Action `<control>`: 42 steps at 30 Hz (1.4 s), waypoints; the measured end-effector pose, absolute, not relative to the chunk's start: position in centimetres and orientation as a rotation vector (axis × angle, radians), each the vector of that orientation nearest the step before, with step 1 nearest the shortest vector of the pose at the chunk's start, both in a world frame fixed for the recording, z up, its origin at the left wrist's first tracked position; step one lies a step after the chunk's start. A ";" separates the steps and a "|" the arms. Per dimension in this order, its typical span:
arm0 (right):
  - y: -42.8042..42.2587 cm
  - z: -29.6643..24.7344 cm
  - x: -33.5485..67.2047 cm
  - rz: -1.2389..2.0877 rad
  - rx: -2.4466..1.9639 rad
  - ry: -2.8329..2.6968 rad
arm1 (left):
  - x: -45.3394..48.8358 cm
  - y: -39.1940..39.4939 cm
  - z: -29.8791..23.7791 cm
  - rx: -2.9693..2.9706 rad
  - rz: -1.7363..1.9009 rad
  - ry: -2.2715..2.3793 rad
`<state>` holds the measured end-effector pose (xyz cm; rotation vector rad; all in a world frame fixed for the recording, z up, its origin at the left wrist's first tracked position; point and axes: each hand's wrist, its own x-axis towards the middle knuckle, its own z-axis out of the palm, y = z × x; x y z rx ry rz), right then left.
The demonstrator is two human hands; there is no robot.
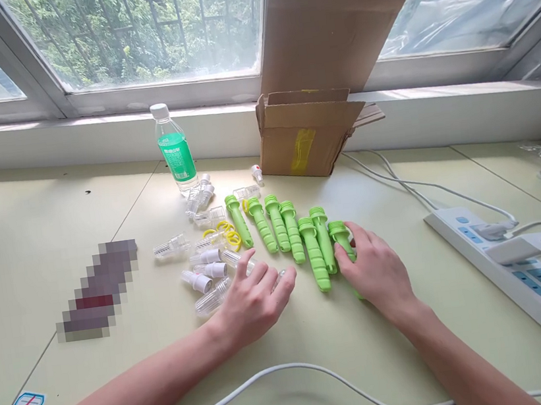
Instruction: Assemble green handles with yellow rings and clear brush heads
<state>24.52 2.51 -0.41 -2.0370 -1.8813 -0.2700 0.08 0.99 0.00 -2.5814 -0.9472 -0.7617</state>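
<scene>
Green plastic tubes with threaded tops and ribbed bodies (315,256) lie in a slanting row on the table. My right hand (377,271) is closed around the rightmost green tube (338,230), which is partly hidden by the fingers. My left hand (258,300) hovers low by the near end of the row, fingers curled about a clear plastic tube (279,279); only its end shows. Left of that hand lie several clear ribbed tubes (211,298), white-capped pieces (197,280) and yellow rings (232,237).
A water bottle with a green label (177,155) stands behind the loose parts. An opened cardboard box (312,137) is by the window sill. On the right sits a white power strip (514,276) with plugged-in cords. A white cable (272,369) crosses the front, over my left forearm.
</scene>
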 end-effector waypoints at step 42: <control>1.6 0.2 23.1 -0.270 -1.431 -2.040 | -0.9 2.2 0.9 -2.484 -1.531 -1.107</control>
